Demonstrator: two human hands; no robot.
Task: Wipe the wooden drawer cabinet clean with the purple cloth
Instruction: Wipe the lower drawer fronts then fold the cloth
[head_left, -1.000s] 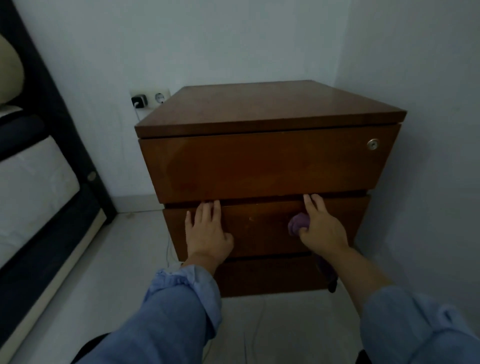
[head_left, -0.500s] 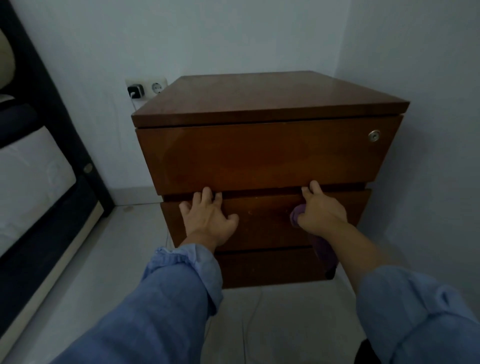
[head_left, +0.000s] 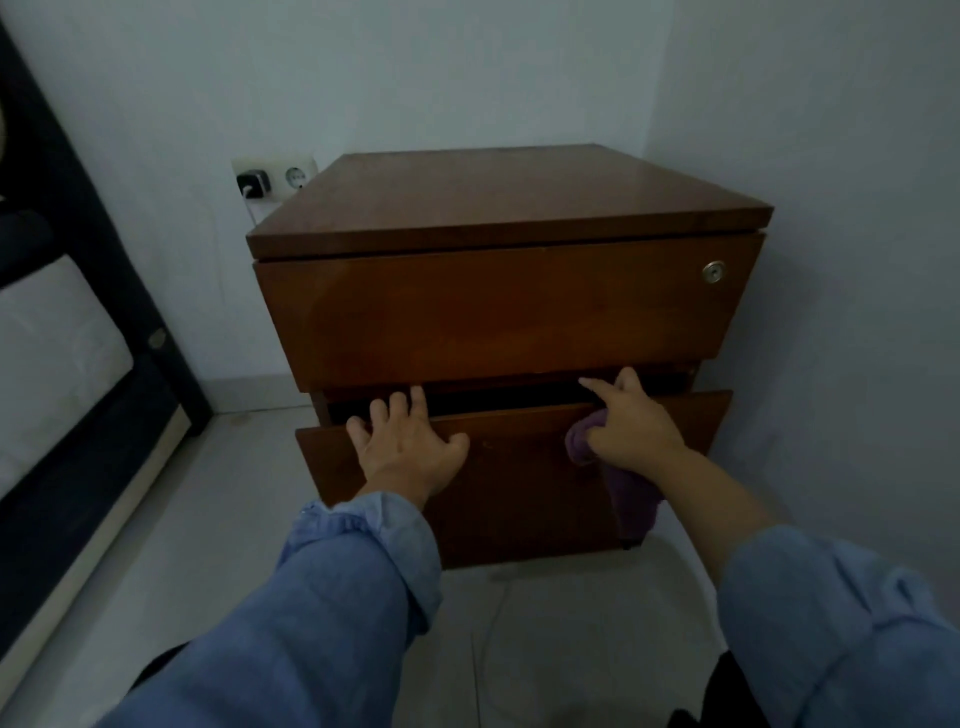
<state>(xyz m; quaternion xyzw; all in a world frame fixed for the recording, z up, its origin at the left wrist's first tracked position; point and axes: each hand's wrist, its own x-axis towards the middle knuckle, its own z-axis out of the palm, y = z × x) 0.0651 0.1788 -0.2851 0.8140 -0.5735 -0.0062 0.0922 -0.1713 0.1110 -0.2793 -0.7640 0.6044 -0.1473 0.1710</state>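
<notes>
The wooden drawer cabinet (head_left: 509, 208) stands in the room's corner, dark brown, with a small round lock on its top drawer. Its middle drawer (head_left: 514, 467) is pulled out a little, leaving a dark gap under the top drawer. My left hand (head_left: 405, 447) hooks its fingers over the top edge of that drawer front, left of centre. My right hand (head_left: 628, 426) rests on the same edge further right, index finger stretched into the gap. It holds the purple cloth (head_left: 631, 499), which hangs down in front of the drawer.
A white wall socket (head_left: 275, 179) with a black plug sits on the back wall, left of the cabinet. A dark bed frame (head_left: 104, 291) with a white mattress runs along the left. The right wall stands close beside the cabinet. Pale tiled floor (head_left: 218, 499) lies in front.
The middle drawer was shut before and has slid out toward me. Both hands moved from flat on its front to gripping its top edge.
</notes>
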